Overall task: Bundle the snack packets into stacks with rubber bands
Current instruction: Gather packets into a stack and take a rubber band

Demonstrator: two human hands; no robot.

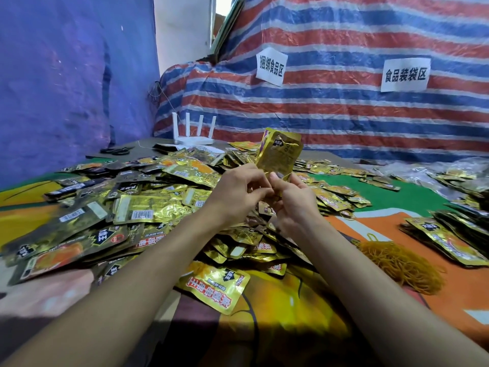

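A small upright stack of gold foil snack packets (280, 152) is raised above the table centre. My left hand (238, 192) and my right hand (293, 197) meet at its lower end, fingers curled and pinching the packets' bottom edge. A large loose heap of gold and black packets (137, 205) covers the table to the left and under my hands. One packet (214, 284) lies face up near the front. A pile of orange-yellow rubber bands (399, 263) sits to the right of my right forearm.
Bundled packets (447, 242) lie at the right edge. A white router (194, 133) and black scissors (116, 151) sit at the back left. A striped tarp (330, 107) with paper labels rises behind the table, and a purple wall (66, 88) stands at the left.
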